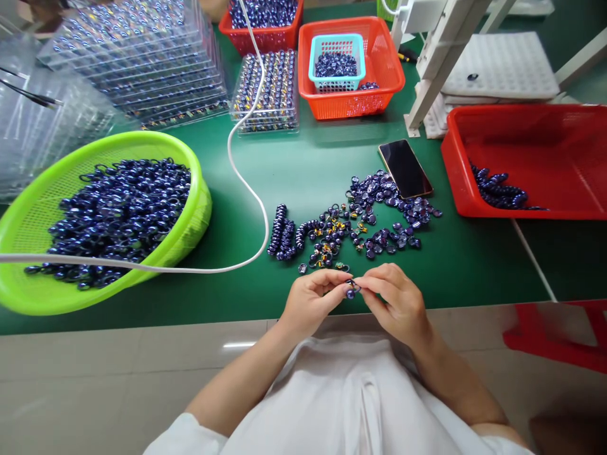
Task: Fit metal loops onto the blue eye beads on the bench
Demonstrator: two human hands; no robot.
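My left hand (310, 302) pinches a small glossy dark-blue piece with a loop (351, 292) between thumb and fingers, just above the table's front edge. From the other side, the fingertips of my right hand (397, 302) are closed on the loop of the same piece. Just beyond my hands lies a cluster of blue pieces with yellow parts (332, 237). Left of it are rows of stacked dark-blue rings (282, 235). A spread of loose dark-blue caps (379, 189) lies farther right, against a black phone (405, 167).
A green basket (202, 196) full of looped blue pieces stands left. Behind are stacked clear trays (208, 76), an orange basket (351, 110) holding a light-blue basket (361, 60), and a metal post (441, 63). A red bin (521, 136) stands right. A white cable (251, 189) crosses the table.
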